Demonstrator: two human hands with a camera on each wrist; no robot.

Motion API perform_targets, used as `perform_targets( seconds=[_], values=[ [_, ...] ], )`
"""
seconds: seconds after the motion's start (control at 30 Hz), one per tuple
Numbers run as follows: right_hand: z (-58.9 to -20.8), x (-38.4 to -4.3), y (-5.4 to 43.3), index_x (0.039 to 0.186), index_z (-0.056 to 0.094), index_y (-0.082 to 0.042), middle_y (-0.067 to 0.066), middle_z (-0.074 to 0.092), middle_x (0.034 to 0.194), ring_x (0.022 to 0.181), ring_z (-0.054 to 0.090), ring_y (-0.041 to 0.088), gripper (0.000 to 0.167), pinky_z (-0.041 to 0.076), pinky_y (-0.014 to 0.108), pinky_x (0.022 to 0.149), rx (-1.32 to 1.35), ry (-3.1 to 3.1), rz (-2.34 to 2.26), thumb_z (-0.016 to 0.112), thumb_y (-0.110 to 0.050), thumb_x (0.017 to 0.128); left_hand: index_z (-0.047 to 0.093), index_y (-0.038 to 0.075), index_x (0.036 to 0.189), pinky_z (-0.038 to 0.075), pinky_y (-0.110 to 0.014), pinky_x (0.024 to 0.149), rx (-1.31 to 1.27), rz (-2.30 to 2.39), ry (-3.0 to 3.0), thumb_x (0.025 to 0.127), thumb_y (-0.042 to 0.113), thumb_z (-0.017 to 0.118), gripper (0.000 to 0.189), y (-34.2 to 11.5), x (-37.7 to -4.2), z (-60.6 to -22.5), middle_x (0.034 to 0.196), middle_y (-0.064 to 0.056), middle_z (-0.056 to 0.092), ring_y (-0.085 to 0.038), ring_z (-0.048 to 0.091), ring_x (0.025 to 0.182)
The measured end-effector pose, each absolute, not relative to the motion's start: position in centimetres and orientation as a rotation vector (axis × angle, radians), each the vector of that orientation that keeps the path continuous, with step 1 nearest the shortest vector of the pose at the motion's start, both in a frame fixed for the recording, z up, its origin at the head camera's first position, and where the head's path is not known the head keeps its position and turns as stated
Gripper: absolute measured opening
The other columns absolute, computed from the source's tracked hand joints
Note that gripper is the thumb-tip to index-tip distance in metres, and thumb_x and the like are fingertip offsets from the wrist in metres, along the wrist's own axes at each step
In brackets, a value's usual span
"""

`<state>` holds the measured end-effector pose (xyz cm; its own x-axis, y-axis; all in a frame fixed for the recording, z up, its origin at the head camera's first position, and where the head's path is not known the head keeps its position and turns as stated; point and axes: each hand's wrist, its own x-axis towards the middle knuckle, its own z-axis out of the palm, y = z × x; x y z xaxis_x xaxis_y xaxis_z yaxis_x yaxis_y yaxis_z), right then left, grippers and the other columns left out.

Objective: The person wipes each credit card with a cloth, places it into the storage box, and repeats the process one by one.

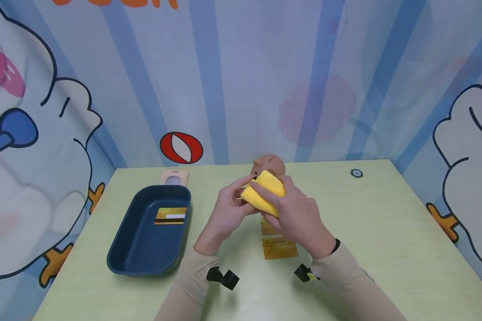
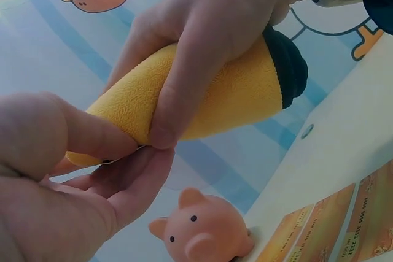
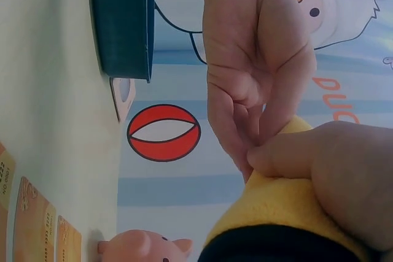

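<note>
Above the table, both hands meet at a soft yellow cloth with a dark end showing in both wrist views. My right hand grips the cloth from above, thumb and fingers bent around it. My left hand pinches a thin, card-like piece with a pale edge at the cloth's lower side; the cloth covers most of it, so I cannot tell its kind. Behind the hands stands a pink piggy bank. Gold cards lie in a row on the table below, partly hidden by the right hand.
On the left sits a dark blue tray with a gold card inside, stripe side up. Behind it lies a small beige box with a pale oval. A round dark disc is near the back right edge. A printed curtain hangs behind.
</note>
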<state>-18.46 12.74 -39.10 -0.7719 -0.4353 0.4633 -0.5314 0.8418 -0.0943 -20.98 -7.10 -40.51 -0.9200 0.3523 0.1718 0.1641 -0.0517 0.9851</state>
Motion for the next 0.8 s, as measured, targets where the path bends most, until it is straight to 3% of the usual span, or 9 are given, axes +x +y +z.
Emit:
perform_targets(
  seconds=[0.27, 0.57, 0.8],
  values=[
    [-38.9, -18.5, 12.9, 0.156, 0.051, -0.039, 0.025, 0.053, 0.127, 0.078, 0.060, 0.026, 0.070, 0.058, 0.041, 0.051, 0.712, -2.599, 0.308, 0.081, -0.035, 0.092, 0.045, 0.004, 0.158, 0.063, -0.040, 0.091, 0.527, 2.148, 2.044, 0.097, -0.006, 0.069, 0.066, -7.2, -21.0, -40.3, 0.134, -0.022, 0.060, -0.032, 0.074, 0.107],
    [-38.4, -18.5, 13.5, 0.155, 0.053, -0.039, 0.028, 0.051, 0.137, 0.080, 0.064, 0.030, 0.069, 0.057, 0.043, 0.049, 0.688, -2.589, 0.353, 0.079, -0.029, 0.092, 0.049, 0.005, 0.156, 0.063, -0.040, 0.090, 0.493, 2.233, 2.033, 0.097, -0.009, 0.067, 0.063, -7.7, -20.8, -39.6, 0.129, -0.023, 0.060, -0.034, 0.074, 0.110],
    [-38.2, -18.6, 14.0, 0.154, 0.054, -0.038, 0.025, 0.057, 0.120, 0.072, 0.057, 0.026, 0.070, 0.055, 0.042, 0.048, 0.688, -2.592, 0.342, 0.081, -0.028, 0.090, 0.052, 0.007, 0.154, 0.063, -0.039, 0.089, 0.433, 2.265, 2.013, 0.096, -0.012, 0.066, 0.063, -8.1, -20.7, -39.1, 0.126, -0.023, 0.061, -0.032, 0.075, 0.106]
  ],
)
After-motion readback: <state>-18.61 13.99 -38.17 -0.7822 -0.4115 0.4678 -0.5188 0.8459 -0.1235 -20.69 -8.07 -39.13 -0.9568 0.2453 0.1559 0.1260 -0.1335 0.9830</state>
